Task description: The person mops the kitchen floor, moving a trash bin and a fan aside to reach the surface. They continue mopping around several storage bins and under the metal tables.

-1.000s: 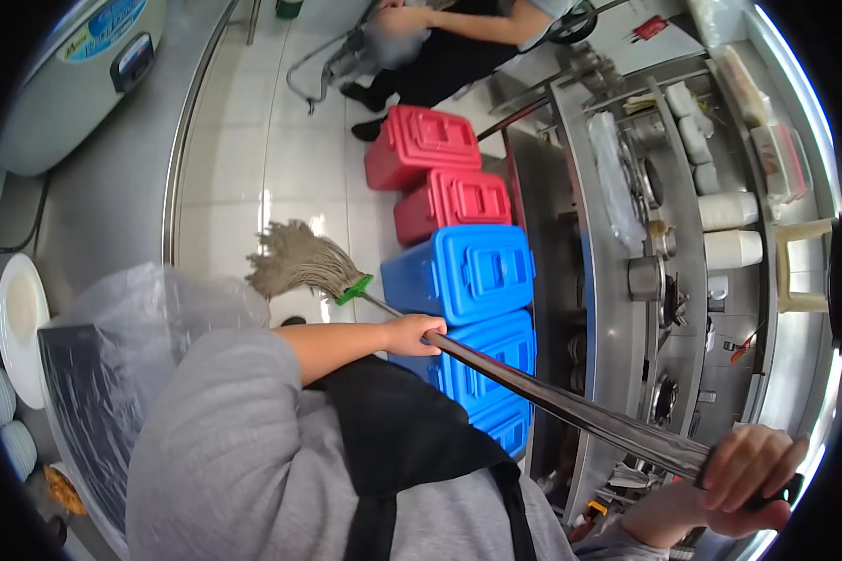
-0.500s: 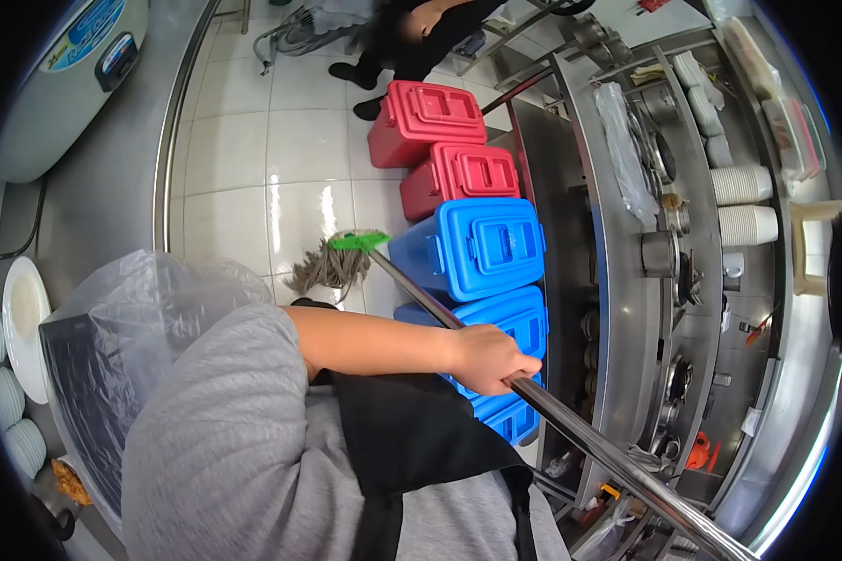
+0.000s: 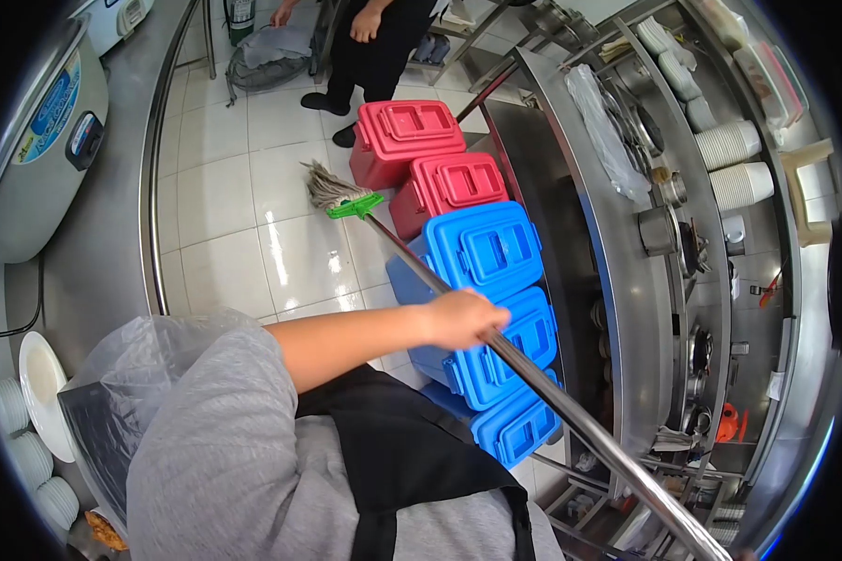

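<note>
My left hand [image 3: 463,319] grips the metal handle [image 3: 571,421] of a mop about midway along it. The mop's green clamp and grey string head [image 3: 332,188] rest on the white tiled floor [image 3: 243,234], beside a red lidded bin [image 3: 404,140]. The handle runs down to the lower right edge of the view. My right hand is out of view there. I wear a grey top and a black apron.
A row of red and blue lidded bins [image 3: 482,252] lines the foot of a steel counter [image 3: 627,299] stacked with cups and pans. Another person's legs [image 3: 365,56] stand at the far end of the aisle. A rice cooker [image 3: 37,140] sits on the left counter.
The mop head was pulled in close to me, then pushed out along the floor to the red bins. My left arm has stretched forward. My right hand dropped out of view.
</note>
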